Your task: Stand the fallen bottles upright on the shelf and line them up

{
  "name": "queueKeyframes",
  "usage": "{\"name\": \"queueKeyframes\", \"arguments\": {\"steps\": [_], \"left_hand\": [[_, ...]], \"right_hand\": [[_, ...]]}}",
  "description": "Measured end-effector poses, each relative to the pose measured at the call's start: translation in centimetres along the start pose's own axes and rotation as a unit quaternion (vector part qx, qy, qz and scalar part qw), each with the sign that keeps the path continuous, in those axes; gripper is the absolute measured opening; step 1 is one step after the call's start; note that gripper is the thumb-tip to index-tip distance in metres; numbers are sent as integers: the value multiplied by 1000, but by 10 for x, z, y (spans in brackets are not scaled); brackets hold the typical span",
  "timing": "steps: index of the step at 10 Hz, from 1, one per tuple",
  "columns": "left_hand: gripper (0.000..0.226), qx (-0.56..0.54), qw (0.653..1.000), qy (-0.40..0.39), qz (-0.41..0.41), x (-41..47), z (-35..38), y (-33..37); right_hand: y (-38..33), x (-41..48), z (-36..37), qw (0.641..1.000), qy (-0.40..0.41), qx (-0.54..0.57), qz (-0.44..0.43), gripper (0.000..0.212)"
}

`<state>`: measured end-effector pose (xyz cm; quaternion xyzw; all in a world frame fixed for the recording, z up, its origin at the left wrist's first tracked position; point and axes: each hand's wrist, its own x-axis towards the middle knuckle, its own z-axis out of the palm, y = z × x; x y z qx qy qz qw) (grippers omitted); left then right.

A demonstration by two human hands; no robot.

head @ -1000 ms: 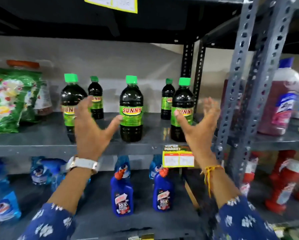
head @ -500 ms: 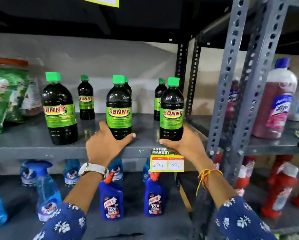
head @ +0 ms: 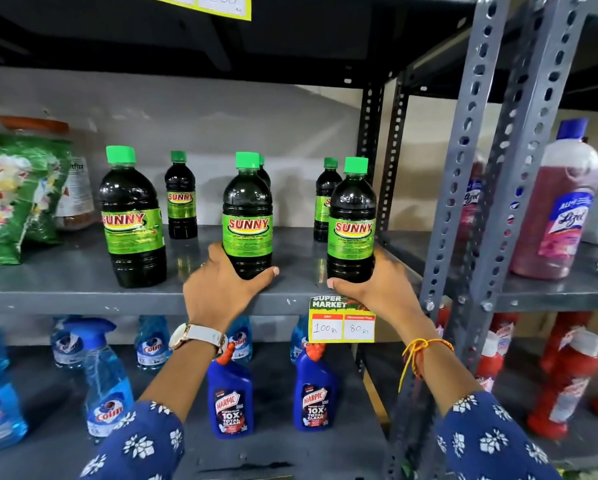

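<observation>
Three large dark Sunny bottles with green caps stand upright along the front of the grey shelf (head: 65, 289). My left hand (head: 221, 289) grips the base of the middle bottle (head: 247, 216). My right hand (head: 377, 289) grips the base of the right bottle (head: 352, 216). The left bottle (head: 131, 216) stands free, apart from both hands. Three smaller Sunny bottles stand upright behind: one at the back left (head: 180, 195), one mostly hidden behind the middle bottle (head: 265, 174), one behind the right bottle (head: 325, 199).
A green packet (head: 13, 195) and a jar (head: 75, 188) lie at the shelf's left. A price tag (head: 341, 320) hangs on the shelf edge. Grey slotted uprights (head: 463, 161) bound the right side. Blue spray and toilet-cleaner bottles fill the shelf below; a pink Lizol bottle (head: 560, 202) stands right.
From open and raised in front of the bottles, both hands have dropped and closed around the bases of the middle and right bottles. The view has moved closer.
</observation>
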<state>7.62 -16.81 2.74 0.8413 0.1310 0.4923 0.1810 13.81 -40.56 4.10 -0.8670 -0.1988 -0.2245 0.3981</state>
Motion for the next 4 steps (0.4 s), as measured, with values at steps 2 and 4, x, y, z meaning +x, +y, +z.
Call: {"name": "queueKeyframes", "arguments": {"steps": [2,4], "left_hand": [[78,-2,1000,-11,-3,-1,-3,1],[89,-15,998,-63,-17,-1,-13,6]], "right_hand": [[-1,-2,2,1000,1,-11,6,64],[-11,-4,-3,1000,-7,7,15,79]]}}
